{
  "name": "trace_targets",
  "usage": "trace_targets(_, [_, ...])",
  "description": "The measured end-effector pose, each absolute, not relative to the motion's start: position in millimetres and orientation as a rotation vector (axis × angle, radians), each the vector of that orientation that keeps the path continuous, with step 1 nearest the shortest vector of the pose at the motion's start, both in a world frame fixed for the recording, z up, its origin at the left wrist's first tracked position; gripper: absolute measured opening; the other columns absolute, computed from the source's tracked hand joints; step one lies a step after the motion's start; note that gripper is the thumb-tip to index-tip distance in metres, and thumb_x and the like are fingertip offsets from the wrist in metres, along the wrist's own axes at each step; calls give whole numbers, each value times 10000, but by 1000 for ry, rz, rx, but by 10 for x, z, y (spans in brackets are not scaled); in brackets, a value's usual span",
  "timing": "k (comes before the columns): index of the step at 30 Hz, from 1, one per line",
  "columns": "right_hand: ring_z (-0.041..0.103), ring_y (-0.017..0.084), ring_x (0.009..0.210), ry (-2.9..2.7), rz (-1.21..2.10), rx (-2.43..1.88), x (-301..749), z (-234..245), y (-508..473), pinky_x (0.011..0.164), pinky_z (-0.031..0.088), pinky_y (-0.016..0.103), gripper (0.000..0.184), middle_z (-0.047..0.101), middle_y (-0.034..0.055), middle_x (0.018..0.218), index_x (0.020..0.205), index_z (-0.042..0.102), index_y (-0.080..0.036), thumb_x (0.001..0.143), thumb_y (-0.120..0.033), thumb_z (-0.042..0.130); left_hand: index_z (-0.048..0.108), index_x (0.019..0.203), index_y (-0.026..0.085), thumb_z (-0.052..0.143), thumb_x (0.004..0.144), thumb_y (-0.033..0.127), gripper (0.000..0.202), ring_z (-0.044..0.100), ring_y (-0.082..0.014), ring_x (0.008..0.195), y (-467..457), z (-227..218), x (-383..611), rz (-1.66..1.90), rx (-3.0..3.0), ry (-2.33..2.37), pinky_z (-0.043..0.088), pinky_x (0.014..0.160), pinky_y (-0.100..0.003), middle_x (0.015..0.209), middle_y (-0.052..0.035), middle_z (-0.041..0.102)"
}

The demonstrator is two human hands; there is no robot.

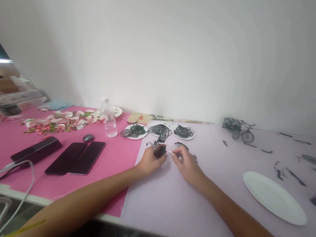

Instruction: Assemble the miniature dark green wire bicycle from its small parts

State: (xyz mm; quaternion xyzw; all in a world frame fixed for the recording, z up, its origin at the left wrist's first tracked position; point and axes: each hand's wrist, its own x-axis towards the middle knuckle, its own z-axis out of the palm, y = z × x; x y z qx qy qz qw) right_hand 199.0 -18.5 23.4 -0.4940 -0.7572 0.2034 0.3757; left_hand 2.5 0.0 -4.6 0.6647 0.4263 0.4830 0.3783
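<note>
Over the near middle of the pale paper, my left hand (149, 161) grips a partly built miniature bicycle (162, 136). One spoked wheel stands up above the fingers, and the rest of the frame is partly covered by them. Facing it, my right hand (188, 167) pinches a thin screwdriver (169, 151), its metal shaft pointing left to the bicycle. Whether the tip touches the bicycle is too small to tell. A few dark small parts (195, 158) lie behind my right hand. Beyond both hands, white plates (183, 137) carry black wheels and other bicycle parts.
Finished model bicycles (244, 133) stand near the wall, and loose black parts (296, 176) lie at right by a white oval plate (275, 198). On the pink sheet are a water bottle (109, 120), phones (87, 158), a black power box (37, 150) with cables, and flower-like pieces (59, 122).
</note>
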Motion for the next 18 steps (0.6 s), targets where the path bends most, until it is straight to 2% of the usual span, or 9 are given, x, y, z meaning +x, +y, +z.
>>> trace_targets(6, [628, 192, 750, -1942, 512, -1276, 1974, 291, -208, 714, 474, 310, 207, 704, 24, 915, 946, 553, -237, 1015, -430, 524, 657, 1159, 146, 701, 866, 285, 327, 617, -168, 753, -1, -38, 30, 1226, 1713, 1115, 491, 714, -274, 837, -29, 671])
trace_targets(13, [635, 194, 779, -1960, 494, -1291, 1995, 263, -180, 722, 462, 303, 228, 710, 27, 931, 948, 552, -234, 1024, -444, 512, 654, 1158, 147, 697, 873, 295, 324, 622, -170, 762, 3, -57, 21, 1214, 1720, 1093, 490, 723, -275, 838, -30, 664])
trace_targets(18, [617, 200, 741, -2007, 424, -1325, 2002, 275, -172, 684, 438, 307, 296, 684, 18, 845, 843, 489, -240, 1041, -459, 480, 653, 1191, 140, 688, 887, 278, 335, 648, -180, 812, -6, -51, 18, 1198, 1725, 1049, 516, 760, -284, 891, -46, 694])
